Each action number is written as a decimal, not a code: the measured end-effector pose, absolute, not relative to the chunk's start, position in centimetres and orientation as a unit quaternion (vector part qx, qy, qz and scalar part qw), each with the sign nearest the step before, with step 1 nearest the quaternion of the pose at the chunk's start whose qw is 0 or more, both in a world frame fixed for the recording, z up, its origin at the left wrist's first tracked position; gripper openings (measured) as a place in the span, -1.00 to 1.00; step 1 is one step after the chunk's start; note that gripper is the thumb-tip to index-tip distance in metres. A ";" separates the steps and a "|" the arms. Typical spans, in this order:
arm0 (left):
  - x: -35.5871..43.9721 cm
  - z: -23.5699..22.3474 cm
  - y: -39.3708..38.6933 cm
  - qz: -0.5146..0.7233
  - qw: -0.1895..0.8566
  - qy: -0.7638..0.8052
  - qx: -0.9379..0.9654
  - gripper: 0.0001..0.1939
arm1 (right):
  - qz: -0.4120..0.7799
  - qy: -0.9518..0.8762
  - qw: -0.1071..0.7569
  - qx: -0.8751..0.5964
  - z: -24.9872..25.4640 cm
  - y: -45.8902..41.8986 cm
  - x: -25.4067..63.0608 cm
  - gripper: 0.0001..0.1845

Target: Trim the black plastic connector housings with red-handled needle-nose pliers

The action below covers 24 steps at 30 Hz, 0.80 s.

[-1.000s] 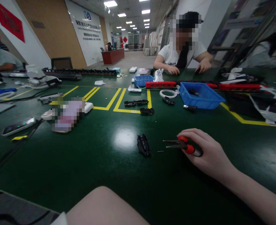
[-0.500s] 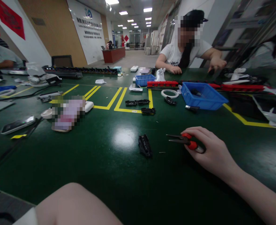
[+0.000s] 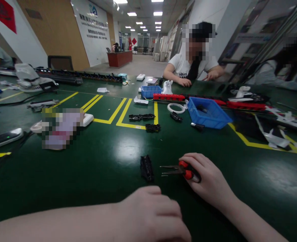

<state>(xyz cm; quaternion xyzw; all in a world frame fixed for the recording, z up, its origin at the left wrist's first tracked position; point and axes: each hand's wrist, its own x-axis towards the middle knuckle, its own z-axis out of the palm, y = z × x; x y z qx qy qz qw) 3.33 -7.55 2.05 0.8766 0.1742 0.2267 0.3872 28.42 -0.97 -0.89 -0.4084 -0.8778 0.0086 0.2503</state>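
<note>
My right hand rests on the green table, closed around red-handled pliers whose jaws point left. A small black plastic part lies just left of the jaws, not touching them. My left hand lies knuckles up near the front edge, just below the black part, with fingers curled under; whether it holds anything is hidden.
Beyond lie more black parts, a blue bin, a white tape ring, a smaller blue bin, red strips and yellow floor-style markings. A person in a white shirt sits across. Phones and cables lie at left.
My left forearm has slid right and forward, bringing the hand into view below the black part. My right hand with the pliers has drawn nearer to the part.
</note>
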 end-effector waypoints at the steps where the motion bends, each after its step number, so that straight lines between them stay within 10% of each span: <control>1: 2.5 2.1 -6.9 0.286 0.311 0.231 0.876 -0.86 | 0.019 -0.875 0.248 -0.415 -0.9 -1.0 28.5 -0.60; 4: 0.9 2.1 -5.5 0.349 0.203 0.355 0.843 -0.82 | 0.042 -0.865 0.257 -0.429 -0.8 -0.8 28.9 -0.62; 11: 0.7 1.2 -4.2 0.190 0.146 0.482 0.843 -0.03 | 0.039 -0.881 0.245 -0.403 -0.5 -0.6 28.9 -0.64; 24: 0.6 -0.4 -3.6 0.192 0.199 0.442 0.853 -0.26 | -0.063 -0.919 0.221 -0.320 0.2 -1.3 27.4 -0.43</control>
